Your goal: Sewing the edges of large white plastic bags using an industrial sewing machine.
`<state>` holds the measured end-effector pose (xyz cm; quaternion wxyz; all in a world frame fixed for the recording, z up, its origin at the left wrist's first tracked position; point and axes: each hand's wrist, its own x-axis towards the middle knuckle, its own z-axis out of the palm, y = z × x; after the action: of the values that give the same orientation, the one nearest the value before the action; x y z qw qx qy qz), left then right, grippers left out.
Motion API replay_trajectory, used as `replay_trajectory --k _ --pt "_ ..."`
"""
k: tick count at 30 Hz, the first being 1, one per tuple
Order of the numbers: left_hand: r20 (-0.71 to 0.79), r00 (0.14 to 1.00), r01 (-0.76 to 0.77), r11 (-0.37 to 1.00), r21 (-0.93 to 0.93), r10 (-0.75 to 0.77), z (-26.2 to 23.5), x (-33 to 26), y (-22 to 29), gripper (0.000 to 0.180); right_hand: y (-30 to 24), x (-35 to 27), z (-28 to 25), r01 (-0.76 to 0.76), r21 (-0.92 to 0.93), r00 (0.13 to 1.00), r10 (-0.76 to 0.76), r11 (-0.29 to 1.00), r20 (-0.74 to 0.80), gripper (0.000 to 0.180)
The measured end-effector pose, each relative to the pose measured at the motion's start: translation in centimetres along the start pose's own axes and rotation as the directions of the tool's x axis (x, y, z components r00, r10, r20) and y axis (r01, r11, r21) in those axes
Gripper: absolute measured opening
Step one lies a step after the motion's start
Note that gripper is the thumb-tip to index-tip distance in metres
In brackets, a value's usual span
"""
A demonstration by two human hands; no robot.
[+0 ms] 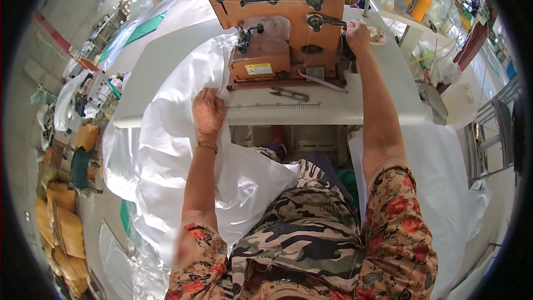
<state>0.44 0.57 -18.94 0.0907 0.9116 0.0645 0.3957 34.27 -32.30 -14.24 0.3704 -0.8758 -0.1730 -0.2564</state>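
Note:
An orange-brown sewing machine [319, 36] stands on a pale table. A sheet of shiny white cloth [172, 128] runs from beneath its needle area, over the table edge and across my lap. My left hand [209, 112] rests on this cloth left of the machine's base, fingers curled together on its edge. At the machine's right end, my right hand [357, 37] is closed around the dark handwheel [347, 50], which it partly hides. In front of the base lie thread snips [290, 94] and a thin pale-handled tool [323, 82].
A ruler scale [275, 106] runs along the tabletop [338, 108] near its front edge. More white sheeting [444, 178] hangs at the right. A shelf at the back right holds an orange container [421, 6] and a small bottle [387, 1]. Brown bundles [62, 216] lie at the left.

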Motion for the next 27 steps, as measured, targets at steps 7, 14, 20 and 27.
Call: replay_trajectory --k 7,14,20,27 --pt "-0.023 1.0 -0.021 1.0 0.002 0.021 0.1 0.0 0.1 0.025 -1.2 -2.2 -0.3 0.023 0.136 0.99 -0.004 0.99 -0.138 0.029" --pt "-0.047 0.998 -0.04 0.999 -0.024 0.039 0.0 0.2 0.2 0.024 -1.7 -4.0 -0.5 0.139 0.28 0.953 -0.052 0.95 -0.299 0.027" --pt "-0.031 0.999 -0.01 1.0 -0.03 0.009 0.1 0.0 0.2 0.021 -1.7 -4.6 -0.5 0.171 0.284 0.944 -0.074 0.943 -0.323 0.027" --pt "-0.064 0.997 -0.043 0.999 -0.007 0.042 0.3 0.0 -0.1 0.021 -0.8 -1.0 -1.6 0.059 0.032 0.998 -0.06 0.998 0.009 0.027"
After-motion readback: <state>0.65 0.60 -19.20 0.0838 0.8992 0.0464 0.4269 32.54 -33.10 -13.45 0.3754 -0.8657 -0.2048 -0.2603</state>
